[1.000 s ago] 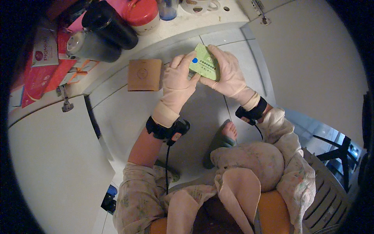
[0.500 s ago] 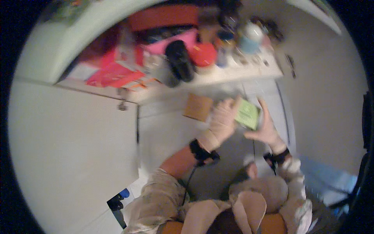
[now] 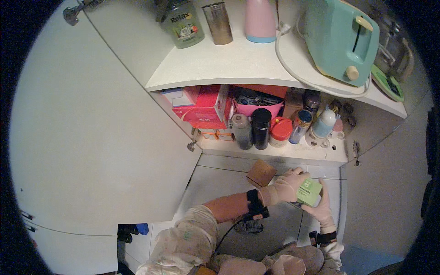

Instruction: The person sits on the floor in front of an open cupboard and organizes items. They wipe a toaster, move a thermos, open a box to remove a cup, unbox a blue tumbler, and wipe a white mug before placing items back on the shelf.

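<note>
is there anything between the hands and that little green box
No. Both hands already hold the green box: the left hand wraps its left side and top, and the right hand supports it from below. The brown box sits apart, to the left.

A white table [image 3: 238, 64] curved across the top of the frame. On it, from left to right, stood a green-labelled jar [image 3: 184, 23], a metal tumbler [image 3: 218, 17], a pink container [image 3: 260, 19] and a mint-green toaster [image 3: 341, 39], whose white cord [image 3: 293, 68] looped along the table's front edge. Below it, a white shelf [image 3: 275, 153] at mid-frame carried red boxes [image 3: 206, 107], a pink basket [image 3: 257, 107], a black bottle [image 3: 261, 128], a red-lidded jar [image 3: 279, 132] and small bottles [image 3: 323, 123]. On the pale floor [image 3: 220, 183] beneath lay a brown cardboard box [image 3: 261, 173].
</note>
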Tool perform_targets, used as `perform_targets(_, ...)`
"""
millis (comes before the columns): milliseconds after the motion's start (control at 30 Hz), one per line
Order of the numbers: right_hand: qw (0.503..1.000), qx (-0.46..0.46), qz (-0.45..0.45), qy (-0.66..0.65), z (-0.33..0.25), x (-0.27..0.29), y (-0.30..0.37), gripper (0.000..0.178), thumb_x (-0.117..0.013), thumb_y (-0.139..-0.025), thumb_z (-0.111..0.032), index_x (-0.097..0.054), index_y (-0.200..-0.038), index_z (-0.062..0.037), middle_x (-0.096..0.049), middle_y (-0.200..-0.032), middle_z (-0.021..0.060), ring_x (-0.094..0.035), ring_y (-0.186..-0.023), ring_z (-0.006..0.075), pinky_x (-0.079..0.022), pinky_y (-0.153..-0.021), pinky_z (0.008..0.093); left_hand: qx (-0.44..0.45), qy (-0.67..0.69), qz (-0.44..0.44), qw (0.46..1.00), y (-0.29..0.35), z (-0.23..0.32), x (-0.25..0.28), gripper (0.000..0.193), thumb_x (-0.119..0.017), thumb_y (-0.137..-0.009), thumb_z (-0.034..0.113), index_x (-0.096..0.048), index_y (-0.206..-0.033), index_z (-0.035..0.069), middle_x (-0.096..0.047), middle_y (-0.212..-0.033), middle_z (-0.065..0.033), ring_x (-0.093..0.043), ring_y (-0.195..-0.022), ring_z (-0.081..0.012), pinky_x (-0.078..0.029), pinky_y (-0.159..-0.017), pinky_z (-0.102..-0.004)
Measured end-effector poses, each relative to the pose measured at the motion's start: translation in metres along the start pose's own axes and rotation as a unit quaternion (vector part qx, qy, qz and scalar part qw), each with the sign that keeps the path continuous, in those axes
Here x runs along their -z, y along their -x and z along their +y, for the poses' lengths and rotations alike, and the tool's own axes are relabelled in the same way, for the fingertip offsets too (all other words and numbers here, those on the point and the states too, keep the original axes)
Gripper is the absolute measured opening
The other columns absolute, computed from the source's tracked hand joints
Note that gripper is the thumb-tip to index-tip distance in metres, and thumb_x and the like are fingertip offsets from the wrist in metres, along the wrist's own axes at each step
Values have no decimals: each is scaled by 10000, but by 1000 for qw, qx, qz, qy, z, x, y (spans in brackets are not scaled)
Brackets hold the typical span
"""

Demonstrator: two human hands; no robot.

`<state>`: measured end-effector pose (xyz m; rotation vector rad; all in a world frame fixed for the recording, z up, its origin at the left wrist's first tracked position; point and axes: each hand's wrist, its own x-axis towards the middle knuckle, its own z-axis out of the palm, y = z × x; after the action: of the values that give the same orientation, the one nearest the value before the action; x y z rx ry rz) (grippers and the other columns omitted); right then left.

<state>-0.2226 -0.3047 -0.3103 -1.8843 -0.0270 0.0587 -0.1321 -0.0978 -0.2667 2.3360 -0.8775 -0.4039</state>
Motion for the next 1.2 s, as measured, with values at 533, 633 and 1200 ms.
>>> perform_targets(533,980,191,-40,34,-200,-18,-32,1043,-911,-586,-230,-363,-1438,18,-513,-1356,150,-511,-1241,260,-389,-1071,385,-159,5,229,960,124,78,246,897,-882,-561,287,-511,-1332,19,-561,-1233,-200,-541,-1166,-345,-436,-1011,-414)
perform_targets(633,970,233,-64,39,-232,-30,-46,1071,-901,-602,-234,-326,-1474,1,-484,-1395,156,-483,-1276,262,-367,-1091,386,-136,74,240,958,134,70,266,870,-901,-573,218,-516,-1324,4,-564,-1250,-167,-547,-1177,-281,-444,-1006,-386)
perform_targets(1200,954,219,-202,-36,-249,-38,-77,1200,-894,-640,-249,-146,-1557,-48,-333,-1537,144,-332,-1411,223,-259,-1164,345,32,443,222,868,128,45,275,570,-688,-720,6,-562,-1273,-49,-664,-1148,-101,-620,-1050,-175,-447,-956,-292)
